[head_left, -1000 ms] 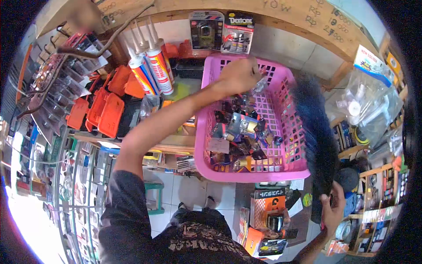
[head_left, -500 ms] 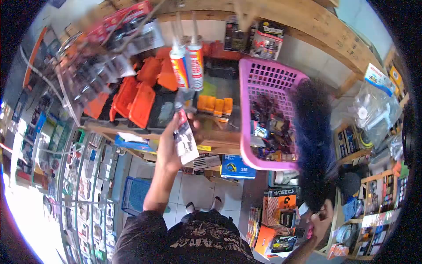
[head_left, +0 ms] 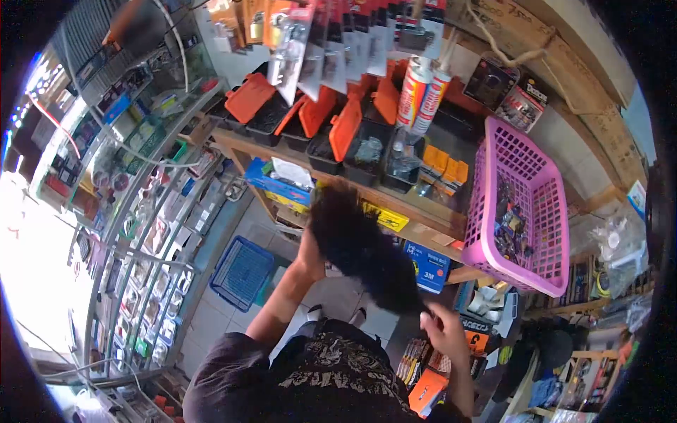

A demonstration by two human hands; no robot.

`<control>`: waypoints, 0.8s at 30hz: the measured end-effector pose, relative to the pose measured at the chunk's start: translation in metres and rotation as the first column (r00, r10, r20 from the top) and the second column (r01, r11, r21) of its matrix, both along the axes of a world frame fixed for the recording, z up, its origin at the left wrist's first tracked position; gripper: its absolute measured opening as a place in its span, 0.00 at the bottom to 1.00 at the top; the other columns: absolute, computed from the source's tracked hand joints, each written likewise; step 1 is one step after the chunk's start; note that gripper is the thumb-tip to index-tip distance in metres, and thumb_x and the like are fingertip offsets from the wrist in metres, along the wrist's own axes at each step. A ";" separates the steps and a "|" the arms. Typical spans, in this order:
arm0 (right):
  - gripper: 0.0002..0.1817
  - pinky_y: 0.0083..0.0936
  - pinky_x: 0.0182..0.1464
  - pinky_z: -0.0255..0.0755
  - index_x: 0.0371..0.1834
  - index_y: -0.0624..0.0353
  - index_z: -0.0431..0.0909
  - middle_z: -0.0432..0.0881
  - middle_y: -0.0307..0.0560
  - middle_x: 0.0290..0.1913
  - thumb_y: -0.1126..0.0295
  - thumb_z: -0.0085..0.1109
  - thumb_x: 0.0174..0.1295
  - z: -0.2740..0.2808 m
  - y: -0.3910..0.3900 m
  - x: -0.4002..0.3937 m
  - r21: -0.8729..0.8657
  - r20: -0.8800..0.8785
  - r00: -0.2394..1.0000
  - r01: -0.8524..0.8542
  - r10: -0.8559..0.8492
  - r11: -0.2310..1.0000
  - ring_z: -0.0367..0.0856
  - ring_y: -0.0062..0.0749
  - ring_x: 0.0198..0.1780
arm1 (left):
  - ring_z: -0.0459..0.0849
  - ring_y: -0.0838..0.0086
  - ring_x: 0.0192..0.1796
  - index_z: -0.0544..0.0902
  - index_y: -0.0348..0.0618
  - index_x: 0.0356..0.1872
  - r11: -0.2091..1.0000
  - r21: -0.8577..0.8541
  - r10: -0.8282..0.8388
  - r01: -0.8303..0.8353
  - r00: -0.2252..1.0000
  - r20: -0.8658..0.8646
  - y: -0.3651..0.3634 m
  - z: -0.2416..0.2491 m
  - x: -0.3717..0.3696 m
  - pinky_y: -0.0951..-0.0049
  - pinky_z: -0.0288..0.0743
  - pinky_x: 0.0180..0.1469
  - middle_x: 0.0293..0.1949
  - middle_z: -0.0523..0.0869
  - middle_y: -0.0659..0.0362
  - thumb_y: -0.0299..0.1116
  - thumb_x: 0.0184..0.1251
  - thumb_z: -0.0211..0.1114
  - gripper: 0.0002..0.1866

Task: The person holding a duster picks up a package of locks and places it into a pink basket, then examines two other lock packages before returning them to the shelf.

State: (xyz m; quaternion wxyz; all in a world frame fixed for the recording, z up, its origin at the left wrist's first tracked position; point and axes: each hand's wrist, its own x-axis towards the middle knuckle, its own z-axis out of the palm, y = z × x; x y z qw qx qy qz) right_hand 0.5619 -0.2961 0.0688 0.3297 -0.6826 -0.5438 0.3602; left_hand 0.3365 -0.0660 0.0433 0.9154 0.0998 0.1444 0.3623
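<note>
My right hand (head_left: 444,331) is closed round the handle end of a dark, fluffy duster (head_left: 367,247). The duster stretches up and leftward from it, in front of the wooden shelf. Its far end covers the fingers of my left hand (head_left: 308,257), so what that hand holds is hidden. Beyond the duster, black bins with orange lids (head_left: 345,128) stand on the shelf, beside two sealant tubes (head_left: 423,95) and small orange boxes (head_left: 444,166).
A pink basket (head_left: 479,211) with small items is at the right. Packaged goods (head_left: 324,53) hang above the bins. A glass display rack (head_left: 151,261) lines the left side. A blue crate (head_left: 242,273) sits on the floor.
The view has turned, and the shelf goods appear further right. The duster has swung from the basket's right side to in front of my left hand. The small packet in that hand is now hidden.
</note>
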 end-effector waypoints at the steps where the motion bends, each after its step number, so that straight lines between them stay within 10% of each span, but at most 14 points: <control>1: 0.16 0.24 0.33 0.74 0.51 0.66 0.80 0.82 0.49 0.26 0.66 0.58 0.68 0.000 0.013 -0.004 0.003 0.046 0.999 0.028 -0.028 1.000 0.81 0.26 0.28 | 0.80 0.60 0.58 0.75 0.40 0.63 0.999 -0.004 0.048 -0.049 0.991 -0.123 -0.010 0.011 0.000 0.59 0.72 0.63 0.59 0.81 0.53 0.56 0.75 0.44 0.31; 4: 0.13 0.25 0.31 0.74 0.48 0.68 0.80 0.82 0.51 0.26 0.69 0.58 0.67 -0.014 0.042 -0.021 0.159 -0.004 0.999 -0.051 0.052 0.986 0.80 0.30 0.26 | 0.80 0.63 0.58 0.72 0.41 0.65 0.991 0.128 0.079 -0.040 0.946 -0.313 -0.013 -0.016 -0.011 0.61 0.74 0.60 0.61 0.80 0.55 0.52 0.75 0.42 0.30; 12: 0.10 0.30 0.32 0.73 0.46 0.65 0.82 0.80 0.54 0.27 0.77 0.56 0.63 -0.009 0.038 -0.003 0.073 0.167 0.971 -0.188 0.174 0.980 0.81 0.43 0.28 | 0.76 0.55 0.64 0.68 0.44 0.68 0.987 0.066 0.156 -0.149 0.979 -0.130 0.013 0.004 -0.087 0.52 0.70 0.66 0.61 0.78 0.50 0.77 0.62 0.39 0.49; 18: 0.09 0.33 0.29 0.72 0.43 0.67 0.82 0.81 0.59 0.27 0.75 0.57 0.63 -0.036 0.076 -0.044 0.132 0.102 0.984 -0.156 0.143 0.979 0.83 0.49 0.29 | 0.82 0.64 0.53 0.78 0.41 0.59 0.953 -0.056 0.259 -0.299 0.895 -0.362 -0.011 0.019 -0.051 0.59 0.77 0.57 0.57 0.82 0.57 0.59 0.72 0.46 0.32; 20: 0.09 0.32 0.28 0.71 0.41 0.68 0.82 0.80 0.58 0.24 0.74 0.57 0.65 -0.042 0.072 -0.043 0.173 0.147 0.972 -0.207 0.182 0.963 0.81 0.46 0.26 | 0.83 0.64 0.51 0.79 0.41 0.56 0.935 0.043 0.352 -0.353 0.936 0.018 0.000 0.018 -0.066 0.60 0.78 0.56 0.53 0.84 0.56 0.56 0.73 0.47 0.29; 24: 0.09 0.28 0.27 0.69 0.42 0.68 0.81 0.79 0.56 0.24 0.72 0.57 0.65 -0.030 0.059 -0.046 0.128 0.091 0.971 -0.230 0.220 0.965 0.78 0.37 0.22 | 0.83 0.60 0.49 0.79 0.41 0.55 0.921 -0.069 0.377 -0.383 0.922 -0.085 0.013 0.018 -0.089 0.58 0.78 0.55 0.49 0.84 0.53 0.52 0.71 0.52 0.25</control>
